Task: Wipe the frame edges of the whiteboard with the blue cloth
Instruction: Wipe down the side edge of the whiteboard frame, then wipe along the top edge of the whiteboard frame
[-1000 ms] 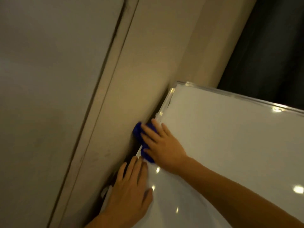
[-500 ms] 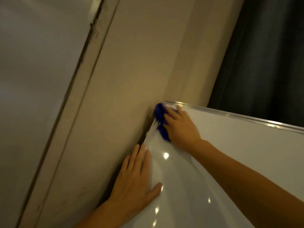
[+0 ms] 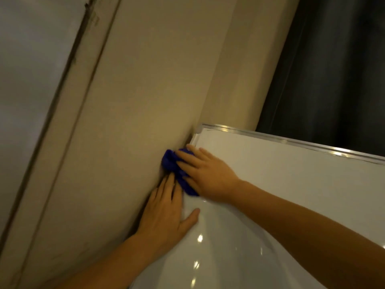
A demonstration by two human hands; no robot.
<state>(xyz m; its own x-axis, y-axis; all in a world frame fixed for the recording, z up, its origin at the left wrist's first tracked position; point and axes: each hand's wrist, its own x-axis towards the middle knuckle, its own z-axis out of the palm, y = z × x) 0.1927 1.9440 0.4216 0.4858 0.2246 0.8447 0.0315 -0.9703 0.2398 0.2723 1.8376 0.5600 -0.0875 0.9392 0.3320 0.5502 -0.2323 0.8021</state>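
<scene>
The right hand (image 3: pixel 208 176) is pressing the blue cloth (image 3: pixel 177 170) flat against the left side of the whiteboard (image 3: pixel 281 184), fingers spread over the bunched fabric rather than curled round it, so the cloth is being pinned under the palm and fingers. The cloth is sitting on the board's side frame edge (image 3: pixel 194 140), a little below the top left corner, and part of it is bulging out past the fingertips toward the beige wall (image 3: pixel 135 122), which is touching or nearly touching it (the gap there is in shadow, so I cannot tell which). Just below the cloth, the left hand (image 3: pixel 166 215) is lying open and flat, fingers along the same edge and thumb splayed on the glossy white surface, gripping nothing. Above and right of the grip, the metal top frame (image 3: pixel 291 142) is running away along the board, with a dark curtain (image 3: pixel 333 69) behind it.
</scene>
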